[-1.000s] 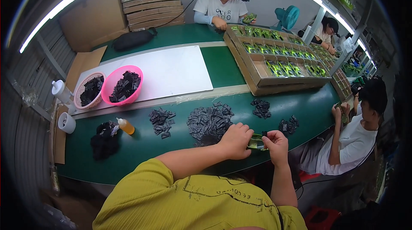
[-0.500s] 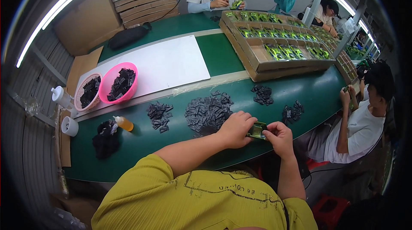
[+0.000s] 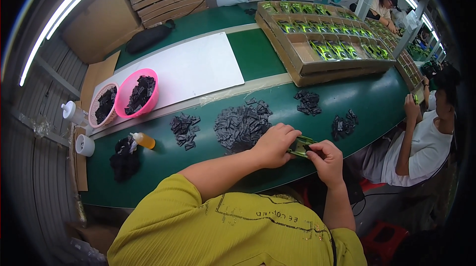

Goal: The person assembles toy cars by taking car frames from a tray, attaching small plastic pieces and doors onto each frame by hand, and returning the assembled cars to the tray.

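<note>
Since the earlier frames both hands have stayed together at the near edge of the green surface, and the view has moved a little closer to the trays at the far side. The left hand and the right hand grasp together one small green and black part, which is between them, just above the surface edge. The left fingers close on its left end, the right fingers pinch its right end. Just beside the left hand lies a big pile of dark grey pieces. Smaller piles lie near: one to the left, one further back, and one to the right. A small orange bottle lies beside a black heap. Two pink baskets with dark pieces stand on the left. Cardboard trays with green parts stand at the far side. Another person sits on the right.
</note>
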{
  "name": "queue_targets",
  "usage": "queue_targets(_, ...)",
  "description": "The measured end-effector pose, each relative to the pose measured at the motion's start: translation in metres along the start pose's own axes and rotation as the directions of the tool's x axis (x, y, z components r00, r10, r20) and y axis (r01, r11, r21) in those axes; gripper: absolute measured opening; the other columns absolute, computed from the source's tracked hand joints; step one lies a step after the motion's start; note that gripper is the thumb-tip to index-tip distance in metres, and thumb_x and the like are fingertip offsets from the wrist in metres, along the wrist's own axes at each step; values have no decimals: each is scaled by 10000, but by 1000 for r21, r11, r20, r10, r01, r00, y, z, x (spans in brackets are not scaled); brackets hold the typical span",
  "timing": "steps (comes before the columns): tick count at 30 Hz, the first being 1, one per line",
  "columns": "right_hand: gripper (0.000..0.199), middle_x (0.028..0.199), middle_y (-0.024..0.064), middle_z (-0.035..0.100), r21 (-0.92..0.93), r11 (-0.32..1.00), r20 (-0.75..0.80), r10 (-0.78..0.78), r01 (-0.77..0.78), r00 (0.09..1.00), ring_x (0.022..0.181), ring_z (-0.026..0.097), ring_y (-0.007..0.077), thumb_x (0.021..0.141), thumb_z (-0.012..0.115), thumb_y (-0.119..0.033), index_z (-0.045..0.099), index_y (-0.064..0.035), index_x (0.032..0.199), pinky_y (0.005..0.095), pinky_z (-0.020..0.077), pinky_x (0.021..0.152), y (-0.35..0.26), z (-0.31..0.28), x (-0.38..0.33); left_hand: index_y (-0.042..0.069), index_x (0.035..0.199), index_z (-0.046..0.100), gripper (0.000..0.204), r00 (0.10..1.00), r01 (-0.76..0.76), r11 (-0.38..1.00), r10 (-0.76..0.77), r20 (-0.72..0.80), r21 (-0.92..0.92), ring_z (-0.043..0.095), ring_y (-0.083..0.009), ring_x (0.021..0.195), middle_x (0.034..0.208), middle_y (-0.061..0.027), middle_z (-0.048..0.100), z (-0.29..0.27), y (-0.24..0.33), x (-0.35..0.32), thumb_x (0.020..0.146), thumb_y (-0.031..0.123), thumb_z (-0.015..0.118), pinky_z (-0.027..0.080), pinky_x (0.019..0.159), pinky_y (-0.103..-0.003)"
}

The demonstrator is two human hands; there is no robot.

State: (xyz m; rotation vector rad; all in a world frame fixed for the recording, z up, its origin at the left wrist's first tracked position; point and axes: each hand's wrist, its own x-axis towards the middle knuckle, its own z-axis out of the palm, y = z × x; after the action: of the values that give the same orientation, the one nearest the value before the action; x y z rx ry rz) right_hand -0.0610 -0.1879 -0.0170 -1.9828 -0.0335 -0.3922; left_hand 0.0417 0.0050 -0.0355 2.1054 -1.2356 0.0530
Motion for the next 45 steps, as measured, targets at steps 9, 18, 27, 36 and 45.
queue_targets(9, 89, 845, 142, 667, -379, 896, 56, -225, 229, 973, 773, 659, 324, 809, 707, -10, 684, -16, 895, 374, 517, 671, -11, -6, 4, 34, 1256, 548, 620, 998, -63, 997, 62, -26, -41, 534, -395, 1121, 1185, -185, 585, -3, -9, 7, 677, 71, 767, 452, 978, -450)
queue_targets(18, 72, 816, 106, 649, -493, 786, 209, -310, 373, 928, 759, 643, 325, 808, 694, -67, 689, -60, 879, 411, 514, 664, 1, 6, 9, 63, 1234, 591, 609, 995, -78, 997, 77, -67, -11, 565, -372, 1096, 1164, -158, 624, 3, -11, 5, 665, 44, 805, 480, 937, -435)
queue_targets(27, 57, 793, 111, 629, -583, 697, 361, -240, 419, 901, 744, 635, 330, 825, 631, -75, 681, -57, 846, 427, 509, 657, -5, 7, 20, 65, 1229, 599, 621, 993, -89, 996, 89, -71, 8, 579, -353, 1077, 1135, -131, 647, 3, -10, 5, 655, 76, 835, 491, 922, -434)
queue_targets(36, 27, 770, 125, 604, -576, 686, 377, -259, 444, 889, 734, 628, 340, 774, 614, -43, 640, -42, 779, 433, 509, 658, -6, 9, 21, 37, 1213, 603, 570, 992, -102, 994, 105, -68, 36, 573, -346, 1081, 1115, -136, 636, 3, -9, 6, 673, 80, 783, 489, 947, -418)
queue_targets(45, 80, 784, 144, 605, -468, 757, 443, -245, 456, 862, 776, 628, 361, 776, 592, -30, 661, -52, 811, 452, 508, 696, -10, 6, 42, 67, 1131, 605, 478, 994, -53, 998, 52, -92, -15, 575, -369, 1027, 1065, -145, 636, -8, -9, 12, 680, 54, 763, 491, 884, -447)
